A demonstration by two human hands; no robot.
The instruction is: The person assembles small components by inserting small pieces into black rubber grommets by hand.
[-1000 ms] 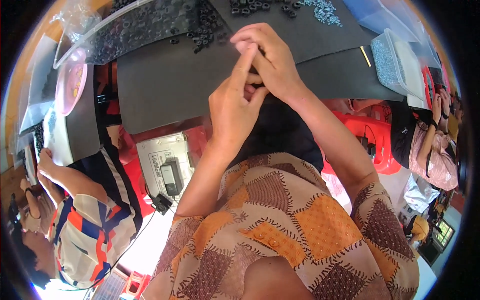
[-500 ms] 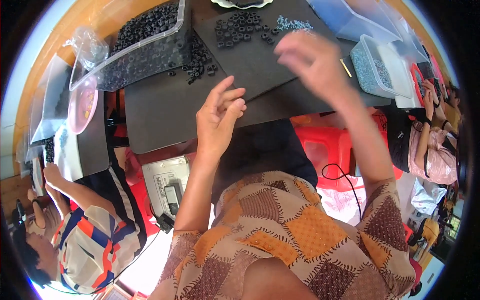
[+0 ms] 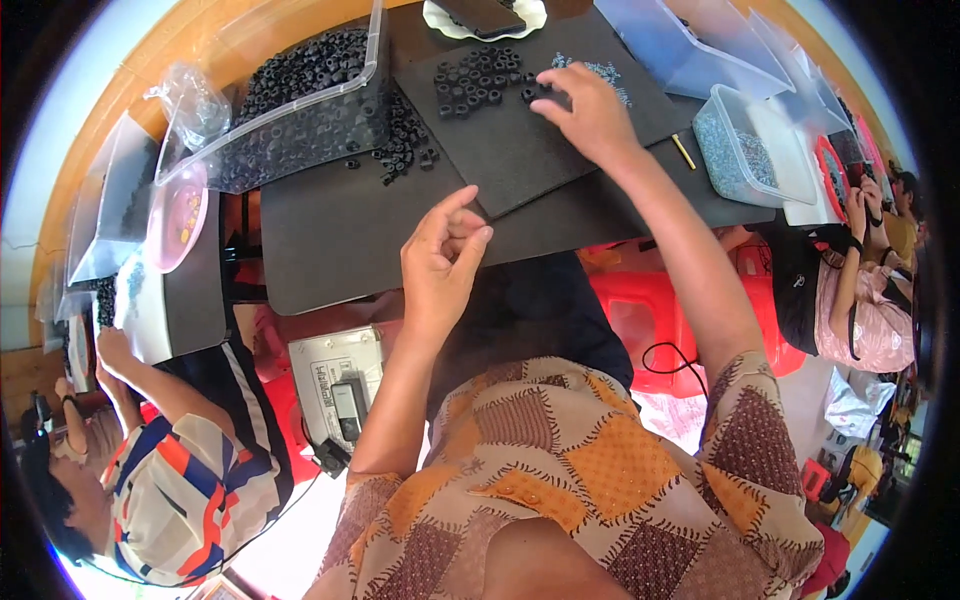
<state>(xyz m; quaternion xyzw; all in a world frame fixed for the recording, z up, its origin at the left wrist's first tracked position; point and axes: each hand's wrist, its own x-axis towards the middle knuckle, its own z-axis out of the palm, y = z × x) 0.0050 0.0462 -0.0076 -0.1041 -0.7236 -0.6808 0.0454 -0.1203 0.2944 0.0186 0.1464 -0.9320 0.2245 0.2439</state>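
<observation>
My right hand (image 3: pixel 592 112) is over the dark mat (image 3: pixel 540 150), its thumb and index finger apart beside a few small black ring-shaped parts (image 3: pixel 529 94). Left of it on the mat lies a cluster of the same black parts (image 3: pixel 478 80). A scatter of tiny pale-blue pieces (image 3: pixel 602 70) lies just beyond my right hand, partly covered by it. My left hand (image 3: pixel 440 255) hovers at the table's near edge, palm turned inward. Its fingers are loosely bent and the thumb stands away from them, with nothing visible between.
At the left, a clear bin (image 3: pixel 290 145) holds many black parts, some spilled (image 3: pixel 405 140) beside it. A clear tub (image 3: pixel 735 150) of pale-blue pieces stands right, near a small yellow stick (image 3: pixel 684 151). A white scalloped dish (image 3: pixel 485 22) sits at the back. Co-workers (image 3: pixel 190 470) sit on both sides.
My right hand has moved left from the blue pieces toward the black parts and slowed. My left hand has lowered slightly, its thumb and index finger further apart.
</observation>
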